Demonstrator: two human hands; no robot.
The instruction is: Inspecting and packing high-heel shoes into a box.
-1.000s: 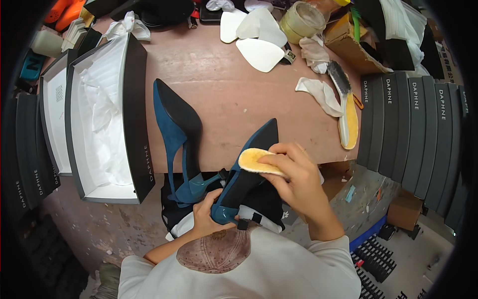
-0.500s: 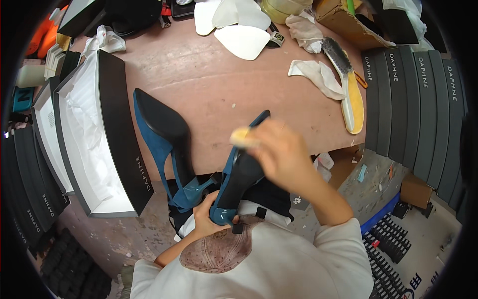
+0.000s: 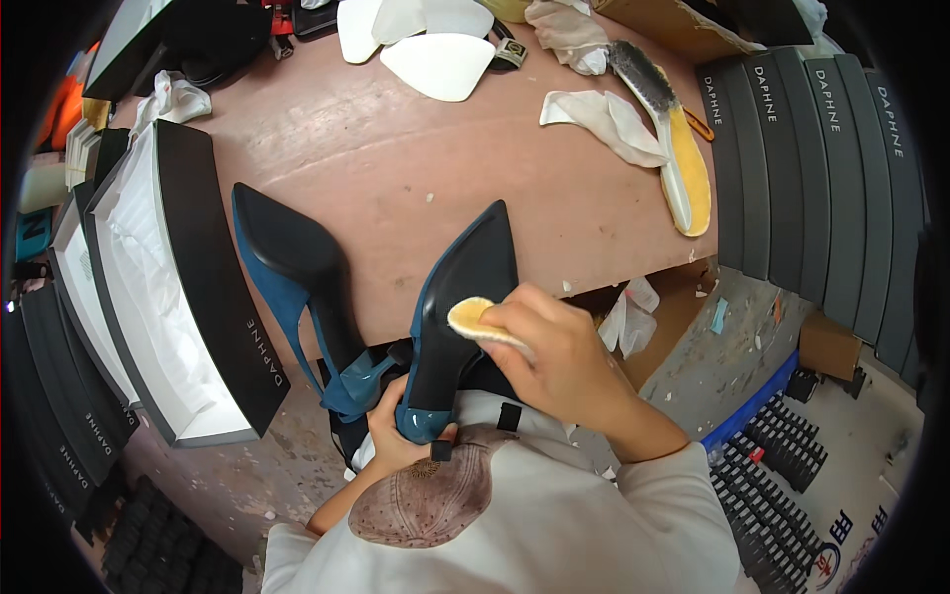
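A blue high-heeled shoe (image 3: 475,259) is held sole up in front of me, its pointed toe away from me and its sole black. My left hand (image 3: 386,436) grips it at the glossy blue heel end. My right hand (image 3: 554,351) pinches a small pad (image 3: 473,315), yellow on one face and white and fluffy at the edge, at the middle of the sole. Left of this shoe its mate (image 3: 295,230) lies sole up on the table, its heel end by the table's near edge close to my left hand.
An open shoebox (image 3: 203,267) with white tissue stands at the left. Grey shoeboxes (image 3: 792,168) line the right side. On the pink table (image 3: 376,148) lie a brush (image 3: 658,94), a yellow insole (image 3: 696,178), a white cloth (image 3: 606,127) and white sheets (image 3: 438,67).
My right hand has come down and nearer with the pad, from the toe to the middle of the sole. The view has shifted slightly.
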